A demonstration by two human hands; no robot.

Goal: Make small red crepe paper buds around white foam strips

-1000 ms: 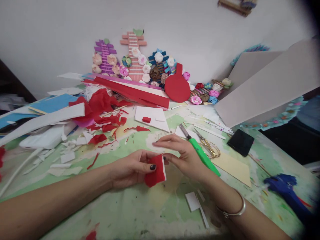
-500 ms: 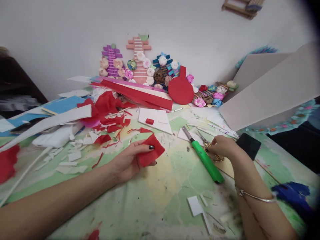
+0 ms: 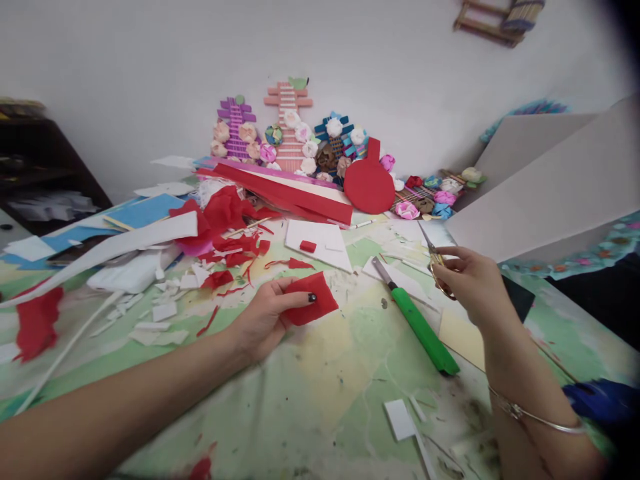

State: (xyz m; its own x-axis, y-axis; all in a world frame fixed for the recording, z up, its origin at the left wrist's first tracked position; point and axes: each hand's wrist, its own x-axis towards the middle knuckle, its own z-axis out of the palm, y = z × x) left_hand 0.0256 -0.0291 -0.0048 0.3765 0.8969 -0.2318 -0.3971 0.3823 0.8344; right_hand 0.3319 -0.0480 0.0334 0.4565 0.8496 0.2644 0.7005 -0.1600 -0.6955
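Observation:
My left hand [image 3: 273, 313] pinches a small square of red paper [image 3: 317, 300] between thumb and fingers, over the middle of the table. At the right, my right hand [image 3: 473, 283] is closed on a pair of gold-handled scissors [image 3: 439, 263], raised off the tabletop with the blades pointing up and away. A green utility knife [image 3: 420, 330] with its blade out lies between the hands. Behind the left hand, a white board piece [image 3: 327, 257] carries a small red block [image 3: 308, 247].
Red and white scraps [image 3: 235, 247] clutter the left side. Red strips [image 3: 285, 193] and a red round shape with a tab [image 3: 370, 187] stand at the back, before paper-flower crafts [image 3: 287, 127]. A folded grey board [image 3: 540, 167] rises at right. White scraps [image 3: 400, 420] lie near the front.
My right hand has lifted the scissors off the table, blades now pointing up. My left hand still holds the red paper, which has turned slightly. The view has shifted a little left.

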